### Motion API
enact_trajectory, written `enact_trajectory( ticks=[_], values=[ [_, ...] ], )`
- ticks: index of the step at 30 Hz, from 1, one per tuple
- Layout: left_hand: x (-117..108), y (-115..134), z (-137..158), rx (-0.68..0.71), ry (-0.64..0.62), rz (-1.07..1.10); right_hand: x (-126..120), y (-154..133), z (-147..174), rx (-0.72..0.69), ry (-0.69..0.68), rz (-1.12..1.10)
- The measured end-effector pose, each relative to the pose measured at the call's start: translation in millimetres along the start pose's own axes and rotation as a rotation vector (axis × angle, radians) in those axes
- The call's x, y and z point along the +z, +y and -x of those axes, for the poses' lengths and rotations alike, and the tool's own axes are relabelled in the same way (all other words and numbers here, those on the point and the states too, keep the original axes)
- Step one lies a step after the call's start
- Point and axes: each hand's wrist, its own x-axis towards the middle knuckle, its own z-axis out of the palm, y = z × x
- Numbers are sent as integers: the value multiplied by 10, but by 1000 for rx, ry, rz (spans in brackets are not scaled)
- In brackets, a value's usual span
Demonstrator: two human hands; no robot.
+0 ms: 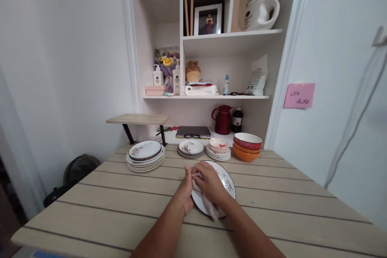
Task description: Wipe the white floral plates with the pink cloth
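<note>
A white plate (227, 178) with a dark rim and a printed pattern is in front of me, tilted or flat I cannot tell. My left hand (185, 194) grips its left edge, thumb uppermost; the fingers under the rim are hidden. Fingers closed, my right hand (209, 181) holds a pale pinkish cloth (213, 210) against the plate's upper left part. The cloth hangs down across the plate's face towards me.
Behind the plate on the slatted table (127, 205) stand a big plate stack (146, 161), a smaller plate stack (191, 148), small dishes (218, 155) and nested bowls (247, 147). A raised wooden stand (138, 119) is at the back left, a red jug (223, 121) behind.
</note>
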Motion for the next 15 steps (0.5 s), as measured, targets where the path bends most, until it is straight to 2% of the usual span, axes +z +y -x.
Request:
enact_trajectory(
  ticks=[5,12,15],
  values=[
    [-17,-9,-34,24,-40,21,-2,174,-34,36,147,123],
    [-38,3,-60,58,-9,25,-5,299,-31,97,176,235],
    [-30,6,-57,57,-42,36,-4,290,-27,120,160,281]
  ],
)
